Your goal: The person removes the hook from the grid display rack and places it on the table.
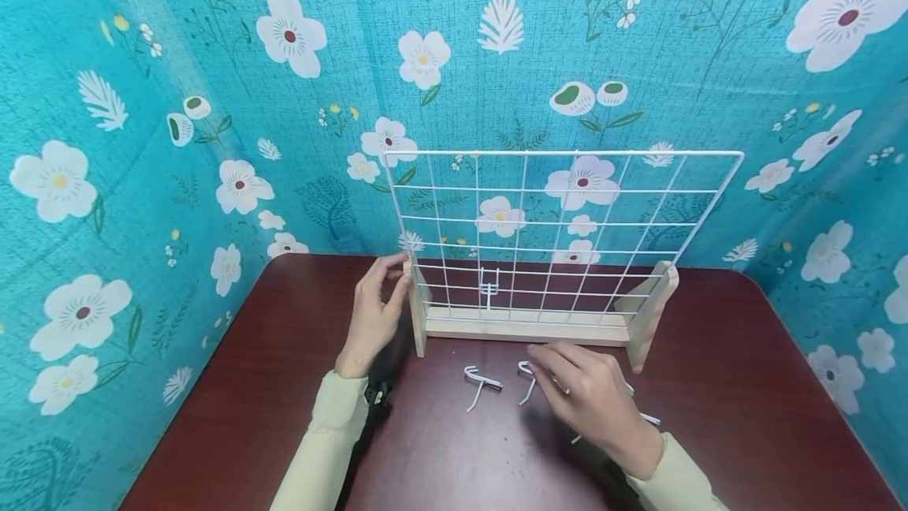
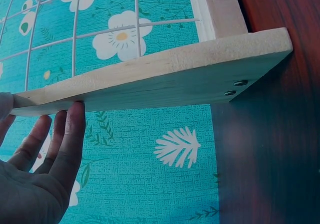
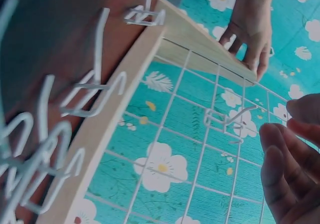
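A white wire grid (image 1: 567,222) stands in a wooden base with a side panel at each end. My left hand (image 1: 374,310) holds the left side panel (image 2: 165,73) near its upper tip, thumb on its edge and fingertips against its outer face. One white wire hook (image 3: 225,121) hangs on the grid's lower left part. In front of the base, my right hand (image 1: 592,393) hovers with fingers loosely bent; the right wrist view shows nothing between its fingertips. A loose double-wire hook (image 1: 482,378) lies left of it. Another hook (image 1: 526,369) is partly hidden behind its fingers.
More white hooks (image 1: 649,419) lie under and beside the right hand, partly covered. The dark red-brown table (image 1: 284,385) carries everything. A teal floral cloth (image 1: 454,61) hangs behind and along both sides. The right side panel (image 1: 653,318) stands close to the right hand.
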### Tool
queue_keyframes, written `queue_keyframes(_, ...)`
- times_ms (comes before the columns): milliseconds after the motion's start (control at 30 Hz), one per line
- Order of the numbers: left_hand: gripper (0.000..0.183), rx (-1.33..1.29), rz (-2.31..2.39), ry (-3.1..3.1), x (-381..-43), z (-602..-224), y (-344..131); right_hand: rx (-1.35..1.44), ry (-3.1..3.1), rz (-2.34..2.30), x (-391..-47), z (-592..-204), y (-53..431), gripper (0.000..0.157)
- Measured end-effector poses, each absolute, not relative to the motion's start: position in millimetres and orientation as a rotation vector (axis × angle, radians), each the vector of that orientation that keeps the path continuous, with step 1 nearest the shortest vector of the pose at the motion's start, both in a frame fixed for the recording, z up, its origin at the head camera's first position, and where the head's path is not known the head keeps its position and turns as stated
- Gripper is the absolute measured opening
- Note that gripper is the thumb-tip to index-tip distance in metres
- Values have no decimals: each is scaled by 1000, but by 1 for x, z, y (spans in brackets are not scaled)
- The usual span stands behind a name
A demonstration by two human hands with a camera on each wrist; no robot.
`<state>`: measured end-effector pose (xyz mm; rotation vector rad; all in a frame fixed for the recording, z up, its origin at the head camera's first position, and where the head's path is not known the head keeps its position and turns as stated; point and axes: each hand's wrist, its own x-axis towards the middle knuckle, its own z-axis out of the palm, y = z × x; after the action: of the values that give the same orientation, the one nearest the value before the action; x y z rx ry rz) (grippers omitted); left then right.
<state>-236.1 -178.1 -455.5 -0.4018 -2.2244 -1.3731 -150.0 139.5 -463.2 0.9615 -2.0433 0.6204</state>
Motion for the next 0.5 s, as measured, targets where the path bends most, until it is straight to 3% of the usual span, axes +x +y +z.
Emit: queue_keyframes(500, 29, -451, -1363, -2216, -241, -463, -184, 900, -2043, 662, -159, -454, 128, 31)
